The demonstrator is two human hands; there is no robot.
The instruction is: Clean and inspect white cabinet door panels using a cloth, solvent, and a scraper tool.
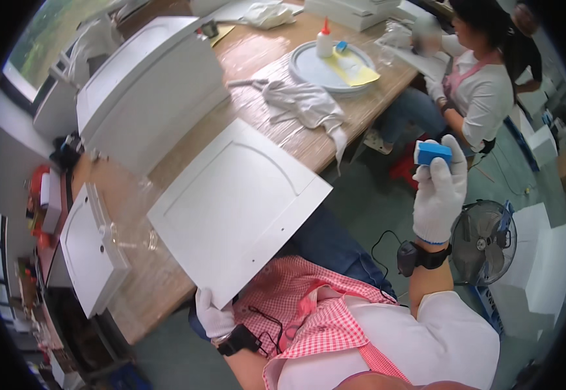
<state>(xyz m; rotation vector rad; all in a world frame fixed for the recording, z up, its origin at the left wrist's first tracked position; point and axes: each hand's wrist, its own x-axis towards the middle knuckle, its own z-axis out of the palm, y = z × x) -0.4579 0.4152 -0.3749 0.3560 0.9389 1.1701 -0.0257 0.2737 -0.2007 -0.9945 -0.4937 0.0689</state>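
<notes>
A white panel [237, 208] with an arched groove and two small holes lies tilted across the table edge and my lap. My left hand [215, 314], in a white glove, grips its near corner, with some fingers hidden. Off to the right, my gloved right hand [440, 195] is raised above the floor, away from the panel. Its fingers are closed around a small blue block [433, 154] with a pale side face.
The wooden table [198, 162] carries stacked white panels [153, 84], smaller panels [91, 250], a crumpled cloth [302, 104] and a round grey lid [302, 65] with a red-tipped bottle [324, 42]. A co-worker [478, 84] sits at the far right. A floor fan [485, 240] stands right.
</notes>
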